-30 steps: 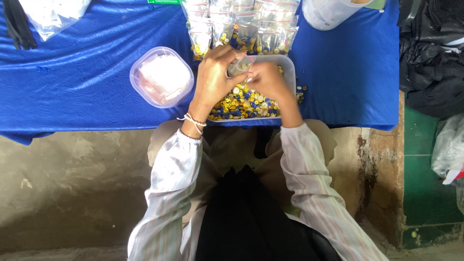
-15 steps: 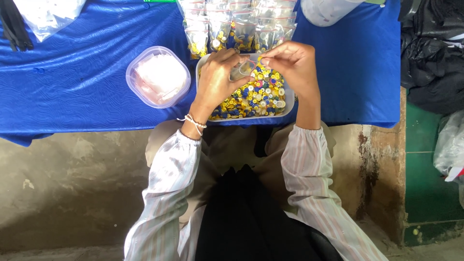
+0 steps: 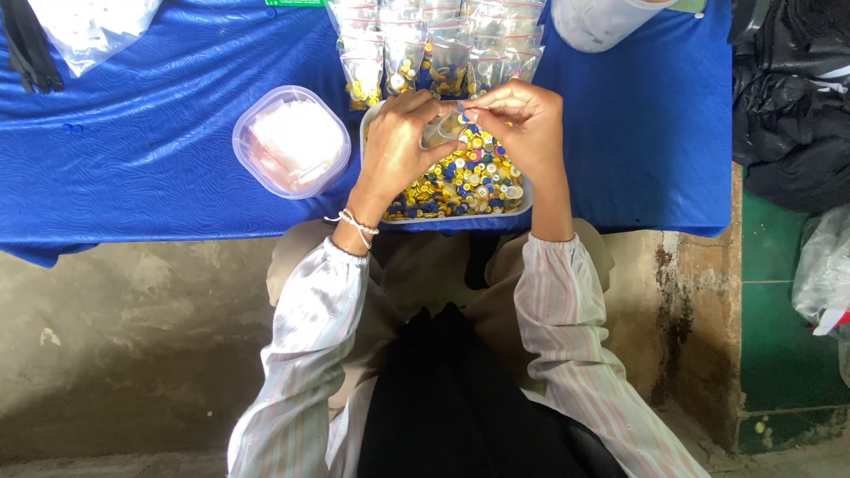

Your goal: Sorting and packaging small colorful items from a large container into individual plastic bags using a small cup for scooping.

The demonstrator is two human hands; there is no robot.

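Keep your left hand [image 3: 398,146] and right hand [image 3: 522,119] pinching the small bag [image 3: 443,130] right over the tray [image 3: 522,202], so dropped buttons [image 3: 460,181] fall back in.

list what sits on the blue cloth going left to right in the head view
black strap → clear plastic bag → lidded tub of pinkish packets → tray of yellow and blue buttons under both hands → white container

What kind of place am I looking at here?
Likely a small hand-packing workstation: a blue-clothed table, a tray of coloured buttons, rows of filled clear bags, and bare concrete floor.
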